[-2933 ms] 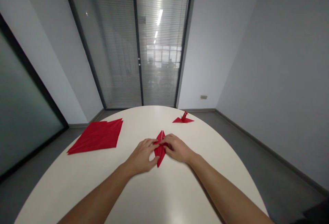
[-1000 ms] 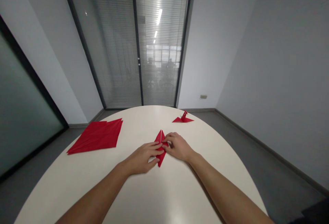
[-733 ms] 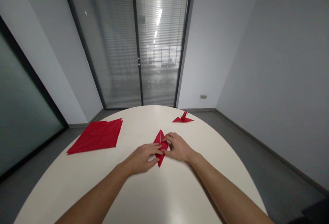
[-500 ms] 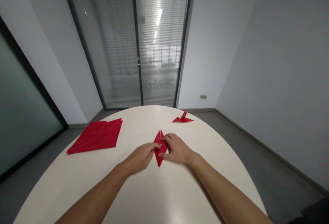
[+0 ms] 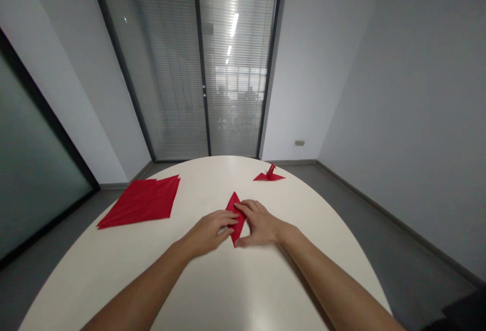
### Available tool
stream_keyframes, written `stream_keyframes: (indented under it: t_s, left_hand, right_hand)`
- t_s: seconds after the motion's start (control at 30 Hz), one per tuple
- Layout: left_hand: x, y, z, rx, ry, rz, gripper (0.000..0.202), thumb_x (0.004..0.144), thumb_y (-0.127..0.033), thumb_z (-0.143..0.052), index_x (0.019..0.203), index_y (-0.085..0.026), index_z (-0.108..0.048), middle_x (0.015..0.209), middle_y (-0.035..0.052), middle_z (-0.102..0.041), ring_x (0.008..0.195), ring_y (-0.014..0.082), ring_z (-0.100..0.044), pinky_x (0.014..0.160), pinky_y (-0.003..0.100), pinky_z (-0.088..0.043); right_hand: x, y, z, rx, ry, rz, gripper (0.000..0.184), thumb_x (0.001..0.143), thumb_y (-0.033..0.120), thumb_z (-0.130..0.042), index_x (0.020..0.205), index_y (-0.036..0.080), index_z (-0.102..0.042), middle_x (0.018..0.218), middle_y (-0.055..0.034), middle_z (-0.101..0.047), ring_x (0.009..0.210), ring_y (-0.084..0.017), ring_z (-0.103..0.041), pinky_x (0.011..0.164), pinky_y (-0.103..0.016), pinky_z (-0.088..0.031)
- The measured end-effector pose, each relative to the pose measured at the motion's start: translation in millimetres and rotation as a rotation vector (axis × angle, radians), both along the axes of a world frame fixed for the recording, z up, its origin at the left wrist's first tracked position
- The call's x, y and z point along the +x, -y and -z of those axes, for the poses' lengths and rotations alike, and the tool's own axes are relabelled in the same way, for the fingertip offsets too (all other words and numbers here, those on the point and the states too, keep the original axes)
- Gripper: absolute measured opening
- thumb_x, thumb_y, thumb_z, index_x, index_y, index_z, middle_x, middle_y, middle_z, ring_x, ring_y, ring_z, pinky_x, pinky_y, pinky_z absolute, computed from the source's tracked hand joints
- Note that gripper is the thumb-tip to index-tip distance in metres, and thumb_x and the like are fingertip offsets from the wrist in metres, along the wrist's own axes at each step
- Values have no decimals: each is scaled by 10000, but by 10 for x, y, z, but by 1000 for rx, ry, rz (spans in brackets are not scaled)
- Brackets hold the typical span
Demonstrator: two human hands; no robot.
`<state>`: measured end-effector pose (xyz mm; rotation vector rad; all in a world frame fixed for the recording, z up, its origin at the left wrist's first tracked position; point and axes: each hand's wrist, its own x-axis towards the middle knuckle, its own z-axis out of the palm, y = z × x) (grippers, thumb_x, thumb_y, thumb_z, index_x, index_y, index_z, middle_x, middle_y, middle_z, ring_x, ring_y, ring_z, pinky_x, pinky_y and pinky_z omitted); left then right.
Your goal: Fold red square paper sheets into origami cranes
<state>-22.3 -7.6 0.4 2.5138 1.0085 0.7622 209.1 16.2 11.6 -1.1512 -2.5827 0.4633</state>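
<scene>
A piece of red origami paper (image 5: 236, 230), folded into a narrow diamond with pointed ends, lies on the table in front of me. From the left, my left hand (image 5: 208, 232) holds it down, its fingers laid across the middle and its thumb near the lower left edge. My right hand (image 5: 261, 223) grips it from the other side, index finger on the upper part and thumb at the bottom tip. Both hands cover parts of the paper, and their fingertips meet near its centre.
A stack of flat red paper sheets (image 5: 142, 202) lies on the round white table (image 5: 205, 290) at the left. A folded red paper crane (image 5: 270, 174) stands near the far right edge. Beyond the table are a glass partition with blinds (image 5: 170, 83) and grey walls.
My right thumb has slid down to the paper's bottom tip, and the right index finger has shifted slightly. The left thumb has parted from the fingers. The slit at the top no longer shows.
</scene>
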Motion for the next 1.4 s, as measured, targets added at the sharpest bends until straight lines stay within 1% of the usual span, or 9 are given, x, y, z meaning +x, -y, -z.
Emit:
stream_keyframes:
  t_s: [0.23, 0.43, 0.57, 0.67, 0.87, 1.0, 1.13, 1.27, 1.4]
  left_hand:
    - [3, 19, -23, 5, 1, -34, 399, 932, -275, -595, 1331, -273, -609, 1473, 53, -538, 1289, 213, -566, 1108, 380, -459]
    - [11, 20, -30, 8, -28, -48, 430, 913, -224, -599, 1342, -261, -607, 1491, 41, -527, 1341, 213, -522, 1148, 396, -422]
    - [25, 3, -3, 31, -61, -32, 402, 927, -220, -576, 1325, -240, -630, 1384, 42, -630, 1306, 208, -553, 1129, 395, -442]
    - [38, 5, 5, 45, -86, -46, 367, 950, -232, -539, 1299, -231, -652, 1330, 40, -669, 1285, 211, -574, 1119, 404, -452]
    - [54, 52, -73, 127, -113, -127, 307, 953, -264, -540, 1210, -228, -704, 1252, 45, -714, 1216, 242, -616, 1073, 441, -470]
    - [79, 94, -162, 182, -166, -181, 278, 961, -235, -504, 1117, -226, -735, 1159, 46, -751, 1107, 250, -652, 979, 450, -500]
    - [124, 138, -207, 196, -228, -200, 335, 996, -224, -416, 982, -206, -750, 1162, 68, -747, 1067, 234, -683, 976, 430, -494]
    - [154, 165, -197, 191, -276, -221, 297, 967, -295, -492, 1142, -181, -704, 1259, 116, -702, 1141, 271, -664, 1020, 458, -482]
    - [149, 146, -164, 180, -298, -230, 374, 926, -274, -558, 1283, -193, -636, 1334, 117, -658, 1218, 284, -624, 1040, 471, -476]
  right_hand:
    - [19, -4, -1, 41, -91, -1, 733, 843, 614, -646, 1436, 209, -502, 1420, -161, -510, 1346, -329, -428, 1141, -511, -328]
    - [-24, 36, 2, 117, -15, -8, 776, 813, 637, -657, 1417, 168, -527, 1417, -187, -506, 1341, -352, -425, 1156, -527, -295]
    - [-27, 43, 23, 55, 58, 1, 944, 812, 709, -604, 1535, 150, -369, 1557, -209, -368, 1447, -405, -283, 1184, -599, -188]
    - [2, 27, 31, 28, 70, -25, 988, 819, 725, -580, 1565, 141, -302, 1594, -206, -315, 1473, -416, -235, 1193, -611, -144]
    - [57, -23, 7, 78, 47, -69, 880, 837, 647, -614, 1534, 161, -386, 1560, -190, -390, 1433, -404, -317, 1177, -581, -218]
    - [49, -33, -53, 155, 31, -106, 758, 828, 568, -663, 1447, 155, -523, 1441, -175, -529, 1356, -370, -408, 1153, -525, -291]
    - [46, -36, -138, 236, -21, -135, 507, 825, 462, -699, 1241, 172, -695, 1193, -135, -670, 1215, -325, -511, 1100, -476, -365]
    - [53, -35, -200, 270, -77, -174, 177, 836, 332, -691, 916, 193, -766, 837, -70, -678, 1048, -274, -588, 1015, -408, -433]
    - [45, -29, -177, 230, -132, -214, 114, 825, 184, -647, 851, 206, -756, 734, -30, -661, 889, -217, -621, 948, -350, -470]
